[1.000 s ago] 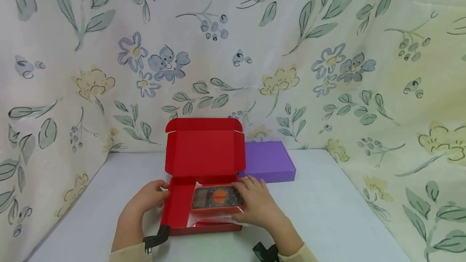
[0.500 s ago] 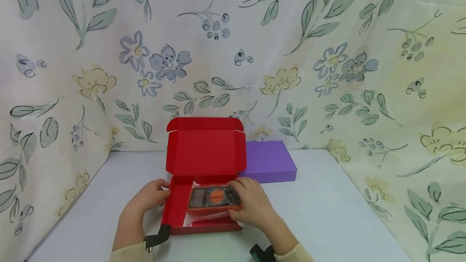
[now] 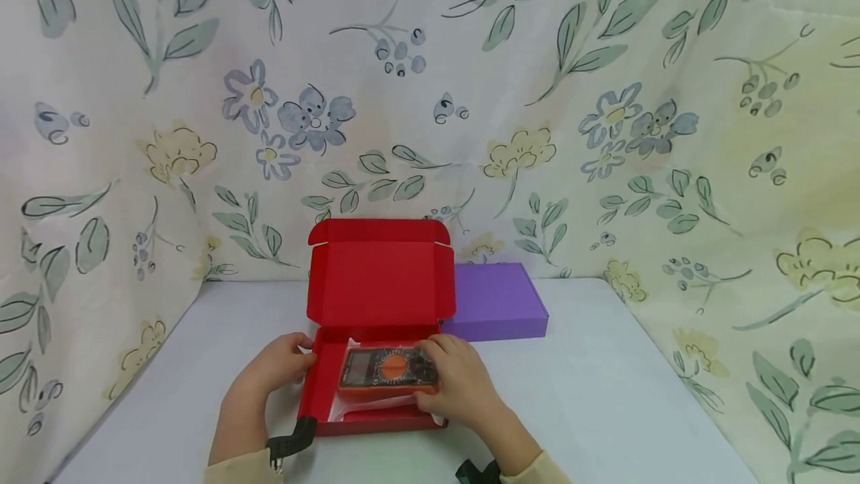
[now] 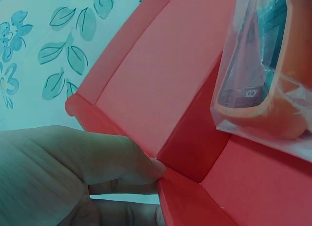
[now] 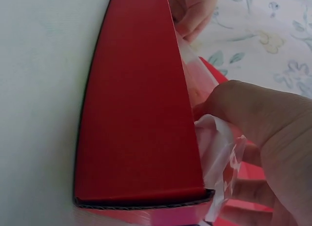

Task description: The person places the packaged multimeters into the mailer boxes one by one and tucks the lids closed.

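An orange-and-black multimeter (image 3: 386, 368) in a clear plastic bag lies tilted over the open red cardboard box (image 3: 325, 379). My right hand (image 3: 463, 379) grips its right end, thumb on the near side and fingers on the far side. The right wrist view shows the right hand (image 5: 273, 123) with crumpled clear plastic (image 5: 214, 143) beside the box's front wall (image 5: 139, 104). At the box's left wall, my left hand (image 3: 275, 364) holds the edge. The left wrist view has its fingertips (image 4: 155, 168) at the wall's back corner; the bagged multimeter (image 4: 287, 104) is across from them.
The box's lid (image 3: 381, 282) stands upright at the back. Behind it to the right lies a closed purple box (image 3: 500, 301). All rest on a white table (image 3: 605, 394), with a floral cloth (image 3: 430, 95) hanging behind and at both sides.
My right hand has shifted left with the bagged multimeter, bringing it nearer the middle of the red box. The left hand has stayed at the box's left wall.
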Action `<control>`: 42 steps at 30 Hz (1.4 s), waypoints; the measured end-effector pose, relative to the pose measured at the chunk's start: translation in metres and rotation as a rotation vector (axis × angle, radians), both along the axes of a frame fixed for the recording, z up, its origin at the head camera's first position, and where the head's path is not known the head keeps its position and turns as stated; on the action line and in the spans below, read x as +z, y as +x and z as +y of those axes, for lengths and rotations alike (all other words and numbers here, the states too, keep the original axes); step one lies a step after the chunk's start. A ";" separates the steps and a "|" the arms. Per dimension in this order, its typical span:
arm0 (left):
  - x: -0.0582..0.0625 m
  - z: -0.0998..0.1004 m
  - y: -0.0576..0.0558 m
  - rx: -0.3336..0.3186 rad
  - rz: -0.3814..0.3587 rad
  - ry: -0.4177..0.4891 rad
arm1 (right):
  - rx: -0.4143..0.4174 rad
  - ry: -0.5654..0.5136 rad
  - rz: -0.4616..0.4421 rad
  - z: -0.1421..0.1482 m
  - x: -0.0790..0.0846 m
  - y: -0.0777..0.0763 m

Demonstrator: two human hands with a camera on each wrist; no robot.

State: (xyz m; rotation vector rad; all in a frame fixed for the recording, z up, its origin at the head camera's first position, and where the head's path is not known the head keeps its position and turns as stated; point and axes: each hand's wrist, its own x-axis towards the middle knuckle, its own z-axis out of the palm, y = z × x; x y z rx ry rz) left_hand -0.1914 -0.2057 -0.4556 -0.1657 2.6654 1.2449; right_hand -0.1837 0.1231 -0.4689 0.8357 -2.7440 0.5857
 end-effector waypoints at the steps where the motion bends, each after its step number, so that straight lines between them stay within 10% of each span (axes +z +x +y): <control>1: 0.000 0.000 0.000 -0.002 0.002 -0.001 | -0.001 -0.005 0.002 0.000 -0.001 0.000; 42: -0.001 -0.001 -0.001 0.019 -0.002 -0.022 | 0.041 -0.075 -0.085 -0.012 -0.017 -0.020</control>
